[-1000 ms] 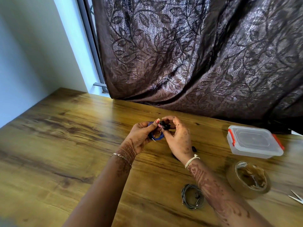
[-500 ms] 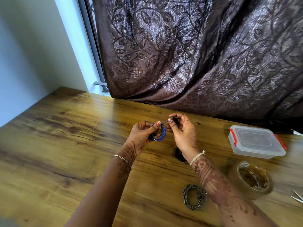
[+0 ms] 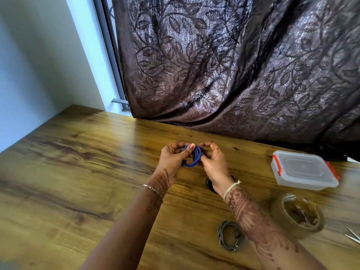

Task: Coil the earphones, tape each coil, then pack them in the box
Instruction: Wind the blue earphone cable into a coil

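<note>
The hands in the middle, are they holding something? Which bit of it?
The left hand pinches the blue earphone coil at its left side; the right hand pinches its right side.

From my remote desk I see a blue earphone coil (image 3: 191,158) between the left hand (image 3: 172,159) and right hand (image 3: 214,165), both traced with reddish-brown henna, floral and banded. A grey coil (image 3: 230,238) and a black coil (image 3: 208,182) show against the honey-brown table (image 3: 78,172), streaked with dark grain. The box (image 3: 303,170) is clear with red clips, the tape roll (image 3: 298,216) tan, the curtain (image 3: 214,65) dark brown, patterned with leaves and vines.
</note>
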